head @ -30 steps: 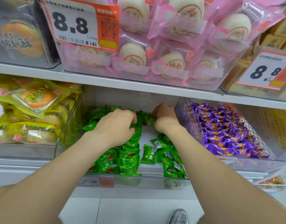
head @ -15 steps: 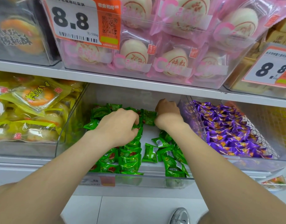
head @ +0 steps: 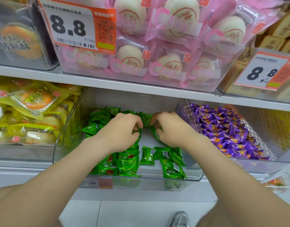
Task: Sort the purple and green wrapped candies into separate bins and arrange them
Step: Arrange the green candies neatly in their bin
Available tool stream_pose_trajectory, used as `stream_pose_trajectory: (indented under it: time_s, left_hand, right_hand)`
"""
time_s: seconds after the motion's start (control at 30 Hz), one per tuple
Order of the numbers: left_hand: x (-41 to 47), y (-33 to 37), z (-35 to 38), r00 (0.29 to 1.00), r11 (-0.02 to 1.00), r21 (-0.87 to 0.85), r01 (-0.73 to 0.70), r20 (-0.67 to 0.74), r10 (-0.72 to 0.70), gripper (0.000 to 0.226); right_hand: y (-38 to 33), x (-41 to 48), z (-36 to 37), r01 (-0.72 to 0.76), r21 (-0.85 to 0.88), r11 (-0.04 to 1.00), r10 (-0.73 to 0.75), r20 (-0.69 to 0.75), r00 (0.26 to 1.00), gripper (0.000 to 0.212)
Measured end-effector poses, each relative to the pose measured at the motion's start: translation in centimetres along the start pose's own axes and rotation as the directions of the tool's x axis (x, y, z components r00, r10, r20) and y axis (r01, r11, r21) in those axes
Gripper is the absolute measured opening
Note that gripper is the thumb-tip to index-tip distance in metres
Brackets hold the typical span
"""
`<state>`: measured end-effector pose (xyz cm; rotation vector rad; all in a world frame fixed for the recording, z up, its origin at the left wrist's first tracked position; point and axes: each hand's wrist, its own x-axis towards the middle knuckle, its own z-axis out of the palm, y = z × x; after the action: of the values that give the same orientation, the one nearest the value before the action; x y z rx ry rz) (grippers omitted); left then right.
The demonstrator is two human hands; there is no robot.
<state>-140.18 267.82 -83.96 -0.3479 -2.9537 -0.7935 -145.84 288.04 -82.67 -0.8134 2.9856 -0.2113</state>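
Hands (left (head: 120, 132), right (head: 172, 130)) curled on candies (head: 146, 122).

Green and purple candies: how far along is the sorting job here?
Done, it seems: the purple candies fill the right bin, the green candies lie in the middle bin, and no strays are visible. In hand: the left hand and right hand both grip green candies near the back. Left: the front-left rows look neat, but the front-right green ones lie loose and need arranging.

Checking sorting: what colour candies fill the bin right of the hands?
Purple candies; clearest in head view.
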Motion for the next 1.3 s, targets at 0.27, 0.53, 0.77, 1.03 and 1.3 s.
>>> stream_pose_trajectory:
  time_s: [0.27,0.53,0.77,1.03,1.3]
  left_hand:
    - [0.6,0.7,-0.4,0.976,0.823,-0.535,0.192,0.014,-0.219,0.033]
    - [0.9,0.0,-0.5,0.971,0.942,-0.300,0.151,-0.135,-0.199,0.017]
    - [-0.2,0.1,-0.4,0.991,0.995,0.025,0.101,-0.094,-0.099,0.017]
    - [-0.3,0.0,-0.4,0.989,0.978,0.148,0.143,0.003,-0.145,0.011]
    - [-0.4,0.3,-0.2,0.989,0.977,0.168,0.130,0.042,-0.138,0.009]
  right_hand:
    - [-1.2,-1.9,-2.2,-0.023,0.768,0.640,0.107,-0.059,0.993,0.028]
    - [-0.3,-0.1,0.0,-0.189,0.448,0.874,0.283,-0.154,0.947,0.020]
    - [-0.8,2.9,1.7,-0.365,0.149,0.919,0.383,-0.121,0.916,0.035]
    - [-1.2,4.6,3.4,-0.422,0.082,0.903,0.425,-0.020,0.905,0.048]
    - [-1.2,3.9,2.8,-0.456,0.107,0.883,0.464,-0.068,0.883,0.045]
